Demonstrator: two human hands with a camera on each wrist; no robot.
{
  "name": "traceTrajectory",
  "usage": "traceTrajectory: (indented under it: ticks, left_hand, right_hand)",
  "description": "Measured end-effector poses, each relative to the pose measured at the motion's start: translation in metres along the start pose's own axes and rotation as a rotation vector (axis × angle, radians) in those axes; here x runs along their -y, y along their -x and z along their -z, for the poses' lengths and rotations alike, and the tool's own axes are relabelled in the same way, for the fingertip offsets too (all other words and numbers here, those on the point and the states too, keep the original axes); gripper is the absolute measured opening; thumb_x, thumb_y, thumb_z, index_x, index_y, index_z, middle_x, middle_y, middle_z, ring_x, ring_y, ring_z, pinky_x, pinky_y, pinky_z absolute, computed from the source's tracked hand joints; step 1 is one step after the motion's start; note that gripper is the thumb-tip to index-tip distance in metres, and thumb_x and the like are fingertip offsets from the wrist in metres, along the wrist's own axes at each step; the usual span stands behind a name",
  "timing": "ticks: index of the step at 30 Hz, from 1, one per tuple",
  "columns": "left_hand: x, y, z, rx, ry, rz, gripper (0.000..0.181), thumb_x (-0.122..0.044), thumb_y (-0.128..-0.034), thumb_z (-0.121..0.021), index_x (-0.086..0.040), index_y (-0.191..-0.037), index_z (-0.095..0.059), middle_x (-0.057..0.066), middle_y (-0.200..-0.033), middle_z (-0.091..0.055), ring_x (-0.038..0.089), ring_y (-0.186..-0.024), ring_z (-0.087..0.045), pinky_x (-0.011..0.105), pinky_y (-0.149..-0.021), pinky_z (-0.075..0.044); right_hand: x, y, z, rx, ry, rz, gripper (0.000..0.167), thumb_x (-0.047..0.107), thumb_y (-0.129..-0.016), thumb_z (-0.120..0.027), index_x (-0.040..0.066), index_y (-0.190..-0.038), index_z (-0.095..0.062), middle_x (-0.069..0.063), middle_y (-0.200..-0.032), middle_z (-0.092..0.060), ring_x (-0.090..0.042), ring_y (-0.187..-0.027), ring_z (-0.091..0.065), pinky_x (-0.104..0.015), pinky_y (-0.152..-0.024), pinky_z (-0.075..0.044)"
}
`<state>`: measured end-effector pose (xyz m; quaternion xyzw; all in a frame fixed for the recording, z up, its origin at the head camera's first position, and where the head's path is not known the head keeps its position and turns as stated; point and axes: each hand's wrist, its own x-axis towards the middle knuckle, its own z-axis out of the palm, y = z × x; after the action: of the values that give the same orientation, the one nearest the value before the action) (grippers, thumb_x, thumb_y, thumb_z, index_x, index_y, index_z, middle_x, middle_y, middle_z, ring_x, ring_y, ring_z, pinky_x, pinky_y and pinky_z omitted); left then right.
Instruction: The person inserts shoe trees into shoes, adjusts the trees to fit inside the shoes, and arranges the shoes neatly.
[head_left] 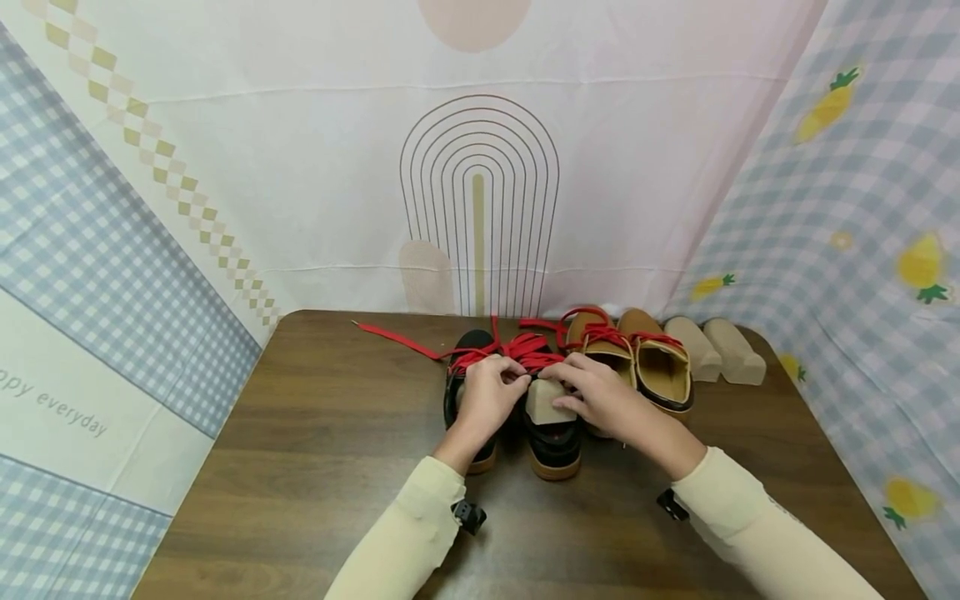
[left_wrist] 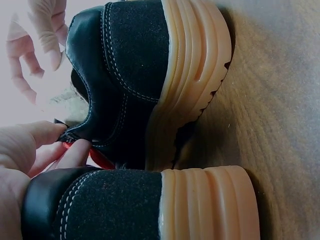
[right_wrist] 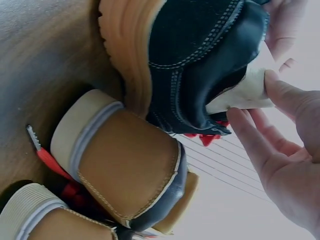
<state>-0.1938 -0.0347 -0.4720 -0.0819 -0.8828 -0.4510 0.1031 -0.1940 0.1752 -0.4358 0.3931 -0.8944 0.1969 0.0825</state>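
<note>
"Pinching what, exactly, is the left hand?"

"A black flap at the front of the opening of a black suede-and-leather shoe with a gum-coloured sole. Thumb and fingertip meet on it, just beside the flat red laces."

"And the right hand?"

"Its thumb and index finger are bent about a beige, block-shaped insert, one on either side, with only a small gap between the fingertips. The other fingers curve loosely beneath."

"Where does that insert sit?"

"Partly inside the opening of the same shoe, its pale top showing above the collar. Whether its far end touches the toe cannot be told."

"What stands around it?"

"A matching black shoe just to the left, partly hidden by the left wrist, with a red lace end trailing away from it across the brown wooden table. To the right are two tan leather shoes with dark collars and red laces, side by side. Beyond them, two more beige blocks lie near the table's back corner."
</note>
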Motion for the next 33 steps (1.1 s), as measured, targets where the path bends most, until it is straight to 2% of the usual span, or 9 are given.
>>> traceTrajectory:
  ticks: [14,25,33]
  left_hand:
    - [0.001,-0.001,-0.001,-0.014,-0.01,-0.016,0.006,-0.014,-0.0898,-0.08,-0.012,-0.084,-0.079,0.0,-0.084,-0.075,0.011,-0.076,-0.068,0.025,-0.069,-0.056]
    - [0.0,-0.001,0.0,-0.006,-0.008,-0.008,0.005,-0.014,-0.0911,-0.079,-0.013,-0.086,-0.079,0.001,-0.087,-0.076,0.013,-0.077,-0.069,0.026,-0.069,-0.056]
    - [-0.001,0.0,-0.001,-0.001,0.0,-0.006,0.005,-0.015,-0.0911,-0.079,-0.012,-0.086,-0.079,0.002,-0.088,-0.075,0.013,-0.077,-0.069,0.026,-0.069,-0.056]
  right_hand:
    - [-0.002,0.007,-0.017,-0.109,0.092,0.024,0.041,0.019,-0.083,-0.086,0.013,-0.121,-0.071,-0.005,-0.102,-0.061,-0.017,-0.084,-0.061,-0.037,-0.072,-0.055]
    - [-0.004,0.012,-0.024,-0.118,0.165,-0.011,0.037,0.025,-0.086,-0.085,0.016,-0.119,-0.071,-0.002,-0.097,-0.059,-0.013,-0.077,-0.056,-0.033,-0.066,-0.051]
    - [-0.002,0.01,-0.023,-0.114,0.162,-0.036,0.033,0.026,-0.087,-0.084,0.016,-0.116,-0.073,-0.001,-0.094,-0.059,-0.012,-0.075,-0.055,-0.033,-0.065,-0.05]
